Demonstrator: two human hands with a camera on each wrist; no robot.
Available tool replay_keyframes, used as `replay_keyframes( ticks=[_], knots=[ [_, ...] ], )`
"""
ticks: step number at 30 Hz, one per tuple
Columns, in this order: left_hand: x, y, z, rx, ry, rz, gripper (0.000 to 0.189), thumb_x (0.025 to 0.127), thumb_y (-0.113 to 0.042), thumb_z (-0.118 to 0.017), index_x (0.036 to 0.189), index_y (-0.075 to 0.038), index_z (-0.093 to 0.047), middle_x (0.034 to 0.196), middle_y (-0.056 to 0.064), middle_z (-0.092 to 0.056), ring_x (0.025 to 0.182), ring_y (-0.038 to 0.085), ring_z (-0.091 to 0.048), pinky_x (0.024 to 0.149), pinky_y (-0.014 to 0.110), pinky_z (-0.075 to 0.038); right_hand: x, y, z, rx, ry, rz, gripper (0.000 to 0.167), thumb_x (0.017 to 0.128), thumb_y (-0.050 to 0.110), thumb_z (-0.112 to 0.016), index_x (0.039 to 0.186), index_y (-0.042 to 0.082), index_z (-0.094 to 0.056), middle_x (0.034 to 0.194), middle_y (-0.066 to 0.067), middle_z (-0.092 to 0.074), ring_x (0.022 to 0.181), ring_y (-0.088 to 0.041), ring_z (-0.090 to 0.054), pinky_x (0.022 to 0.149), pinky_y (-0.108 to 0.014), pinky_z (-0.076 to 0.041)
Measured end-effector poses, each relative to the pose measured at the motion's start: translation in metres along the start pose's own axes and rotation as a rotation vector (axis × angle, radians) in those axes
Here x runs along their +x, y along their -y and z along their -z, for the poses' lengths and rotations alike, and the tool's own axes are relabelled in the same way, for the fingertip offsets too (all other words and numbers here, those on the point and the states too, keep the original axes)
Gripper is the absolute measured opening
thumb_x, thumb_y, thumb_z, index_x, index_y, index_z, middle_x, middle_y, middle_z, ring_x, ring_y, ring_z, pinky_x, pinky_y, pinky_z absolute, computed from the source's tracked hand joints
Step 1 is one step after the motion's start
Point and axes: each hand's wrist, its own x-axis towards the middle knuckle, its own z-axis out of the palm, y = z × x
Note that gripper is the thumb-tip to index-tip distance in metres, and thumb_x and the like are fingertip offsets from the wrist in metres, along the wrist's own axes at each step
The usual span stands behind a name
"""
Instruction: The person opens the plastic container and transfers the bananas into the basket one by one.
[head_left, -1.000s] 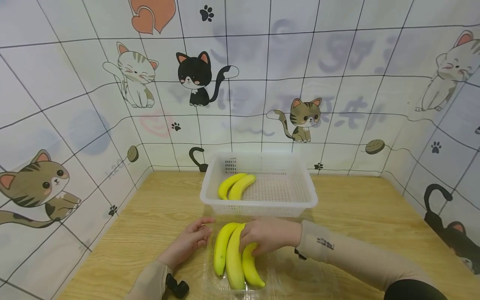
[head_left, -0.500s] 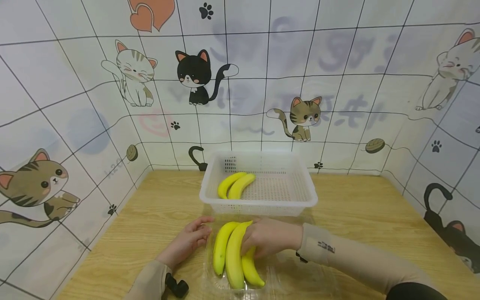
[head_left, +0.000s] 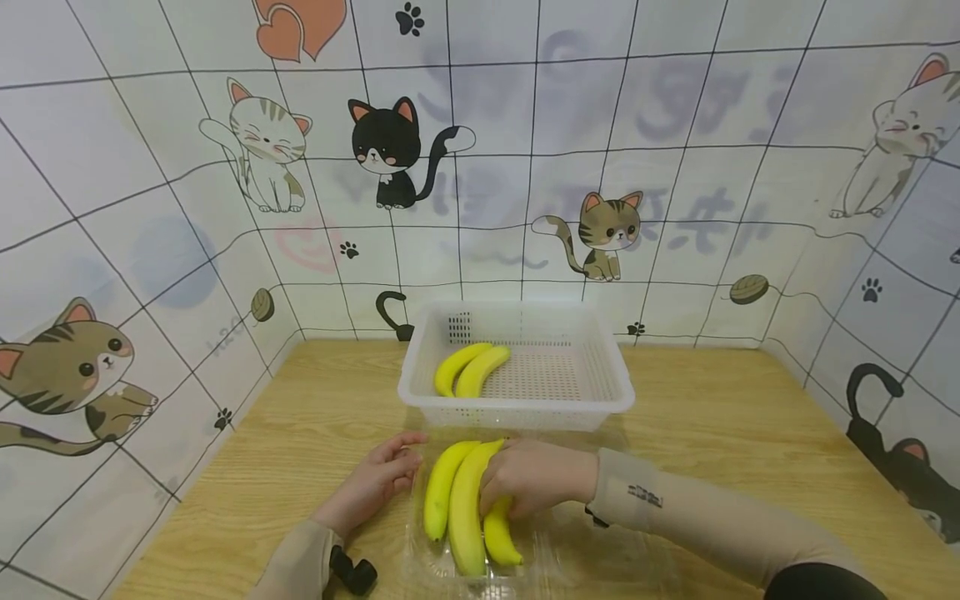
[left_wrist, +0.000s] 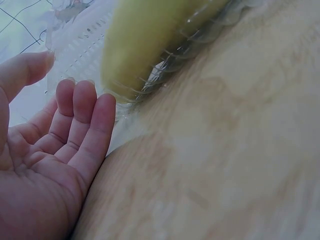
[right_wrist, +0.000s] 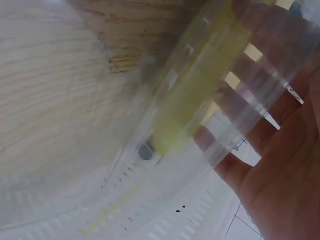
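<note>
Three bananas lie side by side in a clear plastic clamshell box (head_left: 415,567) at the front of the table: a left banana (head_left: 444,492), a middle banana (head_left: 466,533) and a shorter-looking right banana (head_left: 501,537). My right hand (head_left: 528,477) reaches into the box from the right, its curled fingers holding the upper part of the right banana, which they partly hide. Through the clear wall in the right wrist view, the fingers (right_wrist: 255,125) appear around a banana (right_wrist: 192,95). Relaxed and slightly bent, my left hand (head_left: 381,477) rests beside the box's left wall, fingertips close to it.
Behind the box stands a white perforated basket (head_left: 516,406), with two bananas (head_left: 472,371) at its left. The box's clear lid (head_left: 607,554) lies folded out to the right on the wooden table (head_left: 300,417). Cat-patterned walls (head_left: 487,167) enclose the table.
The left and right bananas have shifted slightly upward and the middle one slightly left. My right hand has tucked deeper beside the middle banana. The left hand stays in place.
</note>
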Motion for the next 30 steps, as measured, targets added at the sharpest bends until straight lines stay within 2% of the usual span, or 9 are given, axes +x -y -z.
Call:
replay_keyframes(
  ticks=[6, 11, 22, 30],
  knots=[
    [0.0, -0.001, 0.001, 0.011, 0.009, -0.001, 0.047, 0.1, -0.012, -0.052, 0.138, 0.007, -0.034, 0.089, 0.002, -0.05, 0.078, 0.011, -0.049, 0.07, 0.024, -0.044, 0.004, 0.002, -0.003, 0.008, 0.068, -0.033, 0.036, 0.068, 0.01, -0.077, 0.095, 0.034, -0.074, 0.089, 0.025, -0.064, 0.081, 0.011, -0.052, 0.075, -0.019, -0.04],
    [0.0, 0.001, 0.0, 0.025, 0.0, 0.004, 0.047, 0.1, -0.013, -0.053, 0.139, 0.006, -0.034, 0.089, 0.001, -0.05, 0.079, 0.011, -0.049, 0.072, 0.025, -0.045, 0.004, 0.003, -0.005, 0.016, 0.086, -0.046, 0.035, 0.07, 0.01, -0.077, 0.095, 0.034, -0.073, 0.089, 0.024, -0.063, 0.083, 0.01, -0.053, 0.078, -0.022, -0.042],
    [-0.001, 0.001, 0.001, 0.016, 0.012, 0.003, 0.047, 0.101, -0.014, -0.052, 0.139, 0.006, -0.033, 0.092, 0.003, -0.053, 0.08, 0.012, -0.053, 0.073, 0.026, -0.047, 0.002, 0.003, -0.002, 0.025, 0.074, -0.024, 0.035, 0.073, 0.009, -0.076, 0.1, 0.032, -0.074, 0.092, 0.022, -0.063, 0.085, 0.009, -0.053, 0.081, -0.023, -0.045],
    [-0.001, 0.0, 0.001, 0.011, 0.013, 0.015, 0.047, 0.101, -0.016, -0.052, 0.139, 0.005, -0.034, 0.092, 0.002, -0.052, 0.081, 0.011, -0.052, 0.073, 0.026, -0.047, -0.001, 0.001, 0.007, 0.067, 0.03, -0.031, 0.037, 0.074, 0.012, -0.078, 0.106, 0.029, -0.073, 0.097, 0.019, -0.064, 0.087, 0.007, -0.054, 0.077, -0.018, -0.042]
  ],
)
